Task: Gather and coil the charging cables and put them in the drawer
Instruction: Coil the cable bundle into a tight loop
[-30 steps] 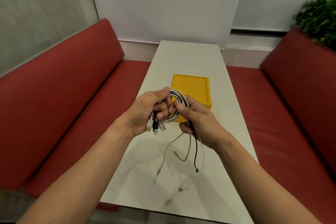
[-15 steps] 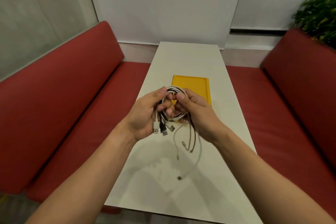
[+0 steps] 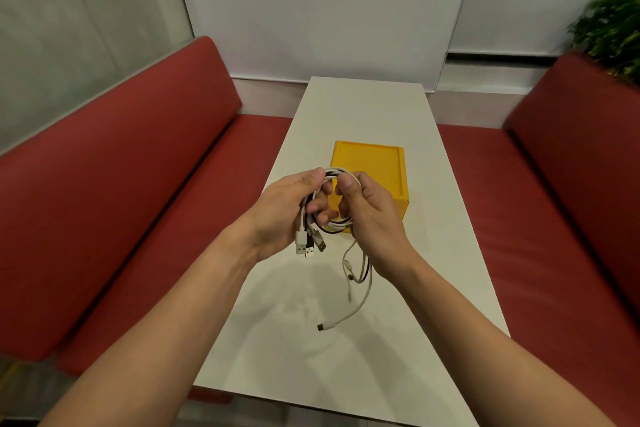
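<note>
Another turn goes onto the coil, and the loose tails are drawn up shorter.

Over the white table [image 3: 363,107] the left hand [image 3: 280,215] pinches the cables [image 3: 337,226] at the plug end, the USB plugs [image 3: 308,246] poking out below its fingers. The right hand [image 3: 374,218] is curled round the far side of the loop. It has closed in on the left within the last second, and the black tail now hangs higher. One white tail [image 3: 360,302] still dangles near the tabletop. I'd say a wrap or two remains before the bundle can go into the yellow drawer box [image 3: 367,163] just behind the hands, which looks shut.
</note>
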### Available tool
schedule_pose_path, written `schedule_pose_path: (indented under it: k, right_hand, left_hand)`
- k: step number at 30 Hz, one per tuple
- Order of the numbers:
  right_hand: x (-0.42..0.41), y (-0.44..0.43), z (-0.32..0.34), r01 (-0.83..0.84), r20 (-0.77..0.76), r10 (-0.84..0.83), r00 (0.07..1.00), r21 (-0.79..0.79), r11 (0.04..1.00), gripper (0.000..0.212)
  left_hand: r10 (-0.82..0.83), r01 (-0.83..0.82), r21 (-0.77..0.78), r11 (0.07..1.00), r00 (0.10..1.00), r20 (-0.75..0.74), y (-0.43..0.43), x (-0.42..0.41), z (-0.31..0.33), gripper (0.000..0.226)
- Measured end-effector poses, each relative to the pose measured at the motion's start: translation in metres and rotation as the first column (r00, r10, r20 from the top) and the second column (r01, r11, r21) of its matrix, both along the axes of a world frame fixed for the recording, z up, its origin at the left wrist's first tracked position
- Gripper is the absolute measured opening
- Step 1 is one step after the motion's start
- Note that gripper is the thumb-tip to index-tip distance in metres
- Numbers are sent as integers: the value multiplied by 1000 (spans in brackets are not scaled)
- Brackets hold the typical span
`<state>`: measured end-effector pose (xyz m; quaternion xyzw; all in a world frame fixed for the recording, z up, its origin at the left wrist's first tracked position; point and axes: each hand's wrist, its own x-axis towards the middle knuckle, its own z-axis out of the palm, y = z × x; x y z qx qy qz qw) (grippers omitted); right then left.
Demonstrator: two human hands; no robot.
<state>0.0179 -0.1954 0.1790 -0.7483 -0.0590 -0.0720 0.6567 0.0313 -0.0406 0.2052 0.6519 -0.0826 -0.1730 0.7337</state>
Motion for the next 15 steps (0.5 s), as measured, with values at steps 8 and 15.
schedule_pose_path:
  k: [8, 15]
  right_hand:
    - [11, -4, -2, -94, -57, 88, 994, -106, 990, 32]
    - [10, -7, 1, -164, -62, 159, 985, -100, 981, 30]
  left_hand:
    - [138, -137, -14, 990, 990, 15, -6, 6, -11, 36]
    - [87, -102, -195, 975, 992, -87, -7, 7, -10, 36]
